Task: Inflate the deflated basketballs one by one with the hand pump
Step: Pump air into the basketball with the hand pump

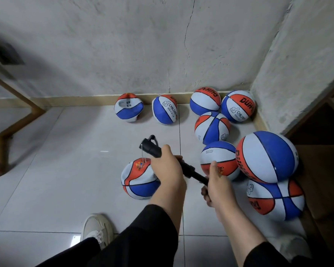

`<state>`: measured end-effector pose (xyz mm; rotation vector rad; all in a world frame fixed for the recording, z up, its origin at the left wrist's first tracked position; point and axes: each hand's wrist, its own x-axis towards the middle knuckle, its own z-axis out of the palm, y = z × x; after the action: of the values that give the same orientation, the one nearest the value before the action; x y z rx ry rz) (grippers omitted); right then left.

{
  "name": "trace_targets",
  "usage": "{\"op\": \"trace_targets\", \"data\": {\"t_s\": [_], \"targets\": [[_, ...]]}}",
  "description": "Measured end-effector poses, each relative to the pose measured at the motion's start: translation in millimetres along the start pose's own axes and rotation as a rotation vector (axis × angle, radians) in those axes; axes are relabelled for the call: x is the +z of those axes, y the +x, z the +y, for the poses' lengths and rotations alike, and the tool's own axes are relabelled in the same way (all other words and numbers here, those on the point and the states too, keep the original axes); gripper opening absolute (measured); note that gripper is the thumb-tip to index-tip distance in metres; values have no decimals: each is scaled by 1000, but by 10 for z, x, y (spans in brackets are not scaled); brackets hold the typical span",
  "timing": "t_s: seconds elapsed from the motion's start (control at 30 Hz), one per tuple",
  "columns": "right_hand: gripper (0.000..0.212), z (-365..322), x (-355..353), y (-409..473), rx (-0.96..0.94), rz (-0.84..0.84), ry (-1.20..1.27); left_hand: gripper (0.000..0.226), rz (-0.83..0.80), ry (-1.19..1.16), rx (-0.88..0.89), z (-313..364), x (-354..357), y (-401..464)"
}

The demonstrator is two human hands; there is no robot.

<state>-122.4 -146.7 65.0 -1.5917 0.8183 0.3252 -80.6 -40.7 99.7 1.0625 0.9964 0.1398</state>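
My left hand [167,168] grips the barrel of a black hand pump [151,148]. My right hand [219,186] holds the pump's handle at the end of the pulled-out rod. A thin needle hangs from the pump's head down to a red, white and blue basketball [138,183] on the floor just left of my left hand. Two dented, deflated balls [128,109] [164,108] lie by the skirting board at the back.
Several round balls [266,156] crowd the right corner, beside a wooden step [320,170]. My white shoe [95,228] stands on the grey floor tiles at the bottom left. A wooden stair edge [12,120] runs along the left.
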Motion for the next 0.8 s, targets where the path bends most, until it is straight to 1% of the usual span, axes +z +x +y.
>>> {"op": "trace_targets", "data": {"t_s": [0.07, 0.1, 0.13, 0.23, 0.3, 0.4, 0.53, 0.67, 0.8], "targets": [[69, 25, -80, 26, 51, 8, 46, 39, 12, -26, -7, 67, -15, 114], [69, 30, -102, 32, 52, 15, 53, 41, 7, -31, -12, 81, -18, 142], [69, 29, -109, 40, 42, 30, 53, 39, 6, -34, -14, 82, -14, 136], [66, -61, -74, 51, 4, 70, 28, 19, 17, -47, -18, 30, 14, 11], [66, -114, -18, 61, -33, 63, -16, 13, 21, -51, -9, -20, 20, -63], [66, -139, 80, 24, -80, 32, -67, 14, 16, -55, -4, -60, 19, -141], [66, -171, 116, -61, -94, -17, -98, 11, 1, -53, -13, -89, 9, -241], [64, -160, 58, -80, -41, -54, -13, 12, -28, -6, 12, -18, 22, -197], [72, -28, -127, -8, 15, -35, 34, 20, 19, -34, 9, 110, -31, -39]]}}
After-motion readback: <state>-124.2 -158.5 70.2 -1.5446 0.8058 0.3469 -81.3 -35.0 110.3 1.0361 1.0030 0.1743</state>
